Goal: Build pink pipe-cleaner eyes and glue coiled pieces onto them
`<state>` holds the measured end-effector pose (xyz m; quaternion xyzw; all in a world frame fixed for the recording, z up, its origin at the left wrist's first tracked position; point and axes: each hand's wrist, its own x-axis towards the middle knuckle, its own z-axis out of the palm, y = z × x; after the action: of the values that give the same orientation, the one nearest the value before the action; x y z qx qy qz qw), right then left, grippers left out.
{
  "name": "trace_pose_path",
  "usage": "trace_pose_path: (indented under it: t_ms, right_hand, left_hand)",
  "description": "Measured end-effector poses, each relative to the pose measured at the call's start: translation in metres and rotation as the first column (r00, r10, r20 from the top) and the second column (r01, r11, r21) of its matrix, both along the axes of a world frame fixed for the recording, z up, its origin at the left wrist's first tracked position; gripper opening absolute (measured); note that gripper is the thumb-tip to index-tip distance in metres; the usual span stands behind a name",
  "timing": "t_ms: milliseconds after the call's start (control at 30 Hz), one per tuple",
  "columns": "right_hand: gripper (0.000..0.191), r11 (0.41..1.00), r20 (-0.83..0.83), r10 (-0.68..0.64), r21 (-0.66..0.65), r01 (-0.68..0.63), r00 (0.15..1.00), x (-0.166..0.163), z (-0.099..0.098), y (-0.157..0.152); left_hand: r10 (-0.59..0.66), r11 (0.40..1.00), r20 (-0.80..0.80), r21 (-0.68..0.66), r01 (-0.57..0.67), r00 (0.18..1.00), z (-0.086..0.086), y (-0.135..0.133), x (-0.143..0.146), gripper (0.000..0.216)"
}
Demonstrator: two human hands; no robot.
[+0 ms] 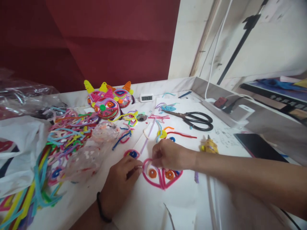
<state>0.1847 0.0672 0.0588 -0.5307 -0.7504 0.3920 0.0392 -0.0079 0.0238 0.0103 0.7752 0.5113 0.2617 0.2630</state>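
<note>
A heart-like piece of pink pipe cleaner (164,186), with two orange round eyes in it, lies flat on white paper in the middle. My left hand (121,179), a dark band on its wrist, pinches the left edge of this piece between thumb and finger. Over its upper part, my right hand (166,155) has its fingers pressed together; what they hold, if anything, is hidden. Beyond my left fingers sits a pink-edged eye piece with a blue centre (133,154). A lilac pipe cleaner (147,137) stretches away behind it.
Black-handled scissors (198,120) lie at the back right, near a small white clock (146,97). Finished colourful pipe-cleaner faces (107,107) stand at the back left. Loose pipe cleaners (69,127) and plastic bags (18,150) crowd the left. A dark phone (260,147) lies right.
</note>
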Motion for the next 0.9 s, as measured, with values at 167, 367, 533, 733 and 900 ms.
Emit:
trace_pose_path:
  t_ms: [167, 367, 533, 733, 900]
  right_hand:
    - [0.005, 0.998, 0.024, 0.025, 0.063, -0.026, 0.999, -0.003, -0.005, 0.0]
    - [0.005, 0.995, 0.062, 0.019, 0.094, -0.024, 0.998, -0.007, -0.008, -0.002]
    - [0.004, 0.996, 0.082, 0.0, 0.093, -0.007, 0.997, -0.009, -0.011, -0.002]
    - [0.004, 0.995, 0.088, 0.003, 0.095, -0.012, 0.996, -0.011, -0.014, -0.003]
    - [0.006, 0.994, 0.099, 0.037, 0.098, -0.046, 0.994, -0.011, -0.01, -0.005]
  left_hand:
    - [-0.031, 0.999, 0.013, 0.008, 0.031, 0.999, -0.004, -0.001, -0.001, 0.016]
    - [-0.049, 0.999, 0.007, -0.011, 0.049, 0.999, -0.009, -0.002, -0.002, 0.017]
    - [-0.057, 0.998, -0.022, 0.029, 0.058, 0.998, -0.008, -0.002, 0.0, 0.016]
    - [-0.089, 0.991, -0.039, 0.097, 0.093, 0.995, -0.012, -0.004, 0.0, 0.016]
    - [-0.124, 0.983, -0.096, 0.126, 0.135, 0.988, -0.016, -0.006, -0.002, 0.019]
